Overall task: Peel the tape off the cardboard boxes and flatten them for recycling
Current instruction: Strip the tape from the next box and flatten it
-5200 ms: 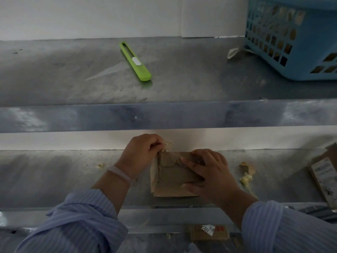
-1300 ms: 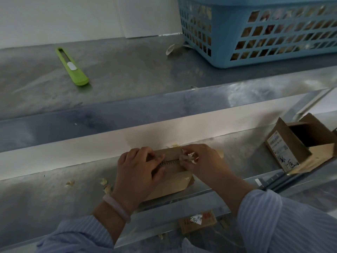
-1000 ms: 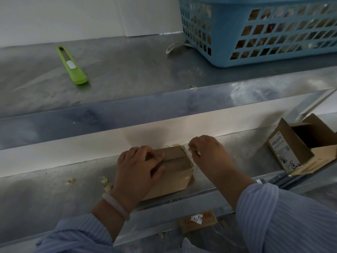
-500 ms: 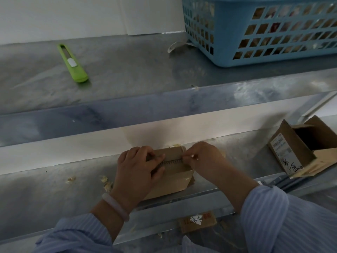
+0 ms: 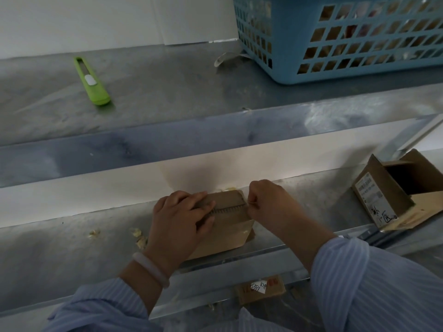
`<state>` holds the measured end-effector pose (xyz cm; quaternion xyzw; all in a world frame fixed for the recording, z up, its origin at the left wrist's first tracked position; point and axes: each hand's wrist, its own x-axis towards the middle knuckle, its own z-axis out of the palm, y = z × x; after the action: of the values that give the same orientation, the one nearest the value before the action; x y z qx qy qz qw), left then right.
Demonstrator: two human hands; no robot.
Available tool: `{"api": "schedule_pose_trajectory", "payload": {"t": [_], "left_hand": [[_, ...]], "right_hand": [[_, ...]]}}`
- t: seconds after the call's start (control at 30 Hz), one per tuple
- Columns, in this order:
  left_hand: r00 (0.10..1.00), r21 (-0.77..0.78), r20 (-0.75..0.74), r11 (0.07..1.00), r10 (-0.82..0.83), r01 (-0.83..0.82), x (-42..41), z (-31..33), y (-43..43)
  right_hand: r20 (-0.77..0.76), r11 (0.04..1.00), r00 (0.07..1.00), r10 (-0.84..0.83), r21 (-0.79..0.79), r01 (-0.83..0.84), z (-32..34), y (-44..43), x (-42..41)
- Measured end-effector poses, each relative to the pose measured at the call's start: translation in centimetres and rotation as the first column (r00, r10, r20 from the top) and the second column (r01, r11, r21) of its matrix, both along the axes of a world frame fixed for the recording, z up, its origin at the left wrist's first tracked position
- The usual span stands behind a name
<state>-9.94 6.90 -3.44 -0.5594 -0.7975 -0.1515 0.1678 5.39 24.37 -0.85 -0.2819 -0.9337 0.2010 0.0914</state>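
A small brown cardboard box [image 5: 227, 232] lies on the lower metal shelf [image 5: 60, 255] in front of me, its corrugated edge showing along the top. My left hand [image 5: 178, 224] presses flat on the box's left half. At the box's upper right corner my right hand [image 5: 271, 204] is closed, its fingertips pinching something thin there; it looks like a bit of tape, but I cannot tell for sure. Torn tape scraps [image 5: 139, 236] lie left of the box.
A second, opened cardboard box [image 5: 393, 190] with a white label lies at the right. On the upper shelf are a green box cutter [image 5: 92, 82] and a blue plastic basket [image 5: 347, 37] holding scraps. A labelled cardboard piece [image 5: 261, 288] sits below the shelf edge.
My right hand dropped a wad of tape, lifted off the box, then came back to pinch at its upper right corner. My left hand has stayed on the box.
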Motion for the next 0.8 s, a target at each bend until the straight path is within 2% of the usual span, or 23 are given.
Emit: {"api": "schedule_pose_trajectory", "payload": {"t": [0.07, 0.1, 0.13, 0.17, 0.2, 0.23, 0.27, 0.3, 0.43, 0.5, 0.63, 0.7, 0.73, 0.8], "left_hand": [[1.000, 0.002, 0.012, 1.000, 0.026, -0.026, -0.1, 0.0, -0.1], [0.999, 0.000, 0.018, 0.999, 0.036, -0.036, -0.2, -0.1, -0.2], [0.999, -0.001, 0.021, 0.999, 0.043, -0.043, -0.2, -0.2, -0.3], [0.998, -0.002, 0.024, 0.999, 0.050, -0.050, -0.3, -0.3, -0.4], [0.998, -0.004, 0.029, 0.998, 0.056, -0.056, -0.3, -0.3, -0.4], [0.997, -0.006, 0.034, 0.998, 0.063, -0.062, -0.3, -0.4, -0.4], [0.997, -0.007, 0.036, 0.998, 0.068, -0.068, -0.2, -0.4, -0.3], [0.997, -0.006, 0.035, 0.997, 0.072, -0.072, -0.2, -0.4, -0.3], [0.996, 0.011, 0.043, 0.997, 0.074, -0.074, 0.0, -0.5, -0.2], [0.996, 0.015, 0.047, 0.997, 0.076, -0.077, 0.1, -0.4, -0.2], [0.995, 0.002, 0.049, 0.997, 0.083, -0.084, 0.1, -0.5, -0.2], [0.995, 0.002, 0.056, 0.997, 0.082, -0.082, 0.0, -0.5, -0.2], [0.995, 0.002, 0.059, 0.997, 0.082, -0.083, -0.1, -0.5, -0.2], [0.994, 0.001, 0.063, 0.996, 0.085, -0.086, -0.2, -0.6, -0.3]], "right_hand": [[-0.048, 0.998, 0.998, 0.036, 0.045, -0.034, -0.7, 0.4, 0.1], [-0.049, 1.000, 0.999, -0.003, 0.016, 0.004, -1.0, 0.8, 0.3], [-0.050, 0.995, 0.996, -0.075, -0.075, 0.071, -1.1, 1.3, 0.5], [-0.069, 0.955, 0.983, -0.172, -0.257, 0.149, -1.2, 1.7, 0.8], [-0.109, 0.839, 0.952, -0.285, -0.509, 0.193, -1.2, 1.8, 1.1], [-0.137, 0.660, 0.904, -0.406, -0.728, 0.186, -1.2, 1.7, 1.3], [-0.160, 0.513, 0.854, -0.496, -0.847, 0.140, -1.3, 1.6, 1.6], [-0.171, 0.470, 0.831, -0.530, -0.875, 0.119, -1.5, 1.5, 1.9], [-0.063, 0.614, 0.921, -0.385, -0.762, 0.205, -3.4, -0.1, 2.8], [-0.029, 0.652, 0.938, -0.345, -0.726, 0.217, -4.1, -1.4, 2.7], [-0.086, 0.719, 0.894, -0.439, -0.631, 0.292, -4.5, -2.6, 2.0], [-0.100, 0.685, 0.876, -0.471, -0.667, 0.292, -4.6, -2.5, 2.0], [-0.098, 0.629, 0.866, -0.491, -0.728, 0.274, -4.7, -2.3, 2.1], [-0.067, 0.455, 0.848, -0.525, -0.865, 0.213, -4.7, -2.0, 2.2]]}}
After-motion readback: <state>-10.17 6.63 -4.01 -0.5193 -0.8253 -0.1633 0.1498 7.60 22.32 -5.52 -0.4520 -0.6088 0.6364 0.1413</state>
